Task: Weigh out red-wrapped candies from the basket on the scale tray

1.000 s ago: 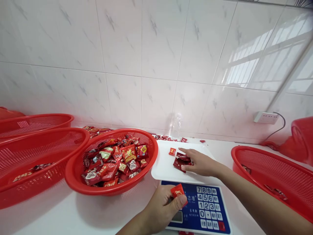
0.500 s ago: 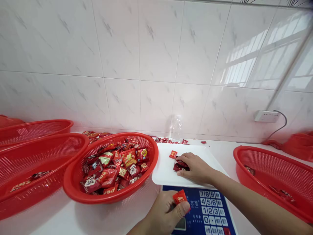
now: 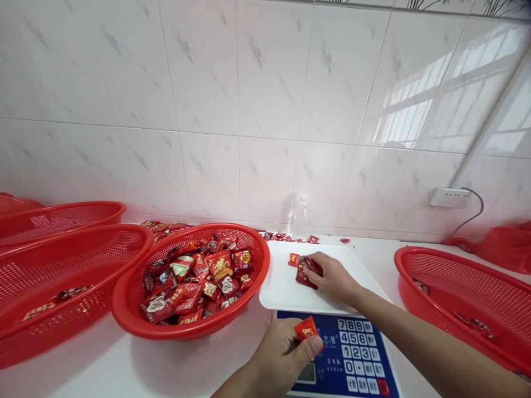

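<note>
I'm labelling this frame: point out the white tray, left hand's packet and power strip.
White tray point(image 3: 284, 293), head view: bare surface.
Packet point(image 3: 305, 328) in left hand point(image 3: 282, 352), head view: exposed wrapper.
Power strip point(image 3: 450, 197), head view: front face.

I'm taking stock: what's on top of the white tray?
A small red packet lies there. Beside it, the right hand holds dark-red packets over the tray. The hand hides part of them; what lies beneath is covered.
</note>
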### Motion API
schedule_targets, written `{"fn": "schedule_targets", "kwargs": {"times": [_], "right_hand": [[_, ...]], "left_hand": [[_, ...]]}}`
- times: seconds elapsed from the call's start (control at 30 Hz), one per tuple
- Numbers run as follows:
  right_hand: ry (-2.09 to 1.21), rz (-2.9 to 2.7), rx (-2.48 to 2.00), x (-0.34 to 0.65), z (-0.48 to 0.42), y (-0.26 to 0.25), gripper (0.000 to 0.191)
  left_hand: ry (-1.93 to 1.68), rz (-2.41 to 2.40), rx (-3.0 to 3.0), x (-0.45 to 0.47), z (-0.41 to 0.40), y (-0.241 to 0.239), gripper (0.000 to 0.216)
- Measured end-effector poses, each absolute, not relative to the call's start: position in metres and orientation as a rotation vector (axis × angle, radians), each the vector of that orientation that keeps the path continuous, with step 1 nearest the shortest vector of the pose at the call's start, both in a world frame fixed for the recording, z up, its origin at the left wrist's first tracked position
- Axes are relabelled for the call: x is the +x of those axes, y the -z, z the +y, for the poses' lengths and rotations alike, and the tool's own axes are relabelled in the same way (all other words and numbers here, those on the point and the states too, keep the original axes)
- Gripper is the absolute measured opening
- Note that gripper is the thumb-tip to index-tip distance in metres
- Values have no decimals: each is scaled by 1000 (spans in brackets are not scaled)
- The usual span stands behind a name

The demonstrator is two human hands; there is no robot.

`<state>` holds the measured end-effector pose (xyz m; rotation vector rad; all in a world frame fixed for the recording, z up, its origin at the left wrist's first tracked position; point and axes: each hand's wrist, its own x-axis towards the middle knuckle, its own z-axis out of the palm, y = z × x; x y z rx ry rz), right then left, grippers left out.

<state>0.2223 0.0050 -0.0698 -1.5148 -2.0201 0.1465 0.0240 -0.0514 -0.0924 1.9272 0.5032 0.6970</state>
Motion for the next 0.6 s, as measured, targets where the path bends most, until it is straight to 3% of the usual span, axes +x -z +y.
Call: {"fn": "schedule_targets", "kwargs": {"times": [0.27,0.43,0.6], "right_hand": [[-259,-2113,-1560,223,16,70,31],[-333,-2224,-1605,227,16,65,64],[-269,-2230,-1566,224,14,66,42]], "left_hand": [[-697,515,1955,24,-52,94,42],[-678,492,1927,24,-53,92,40],[-676,514,1950,24,-52,93,40]]}}
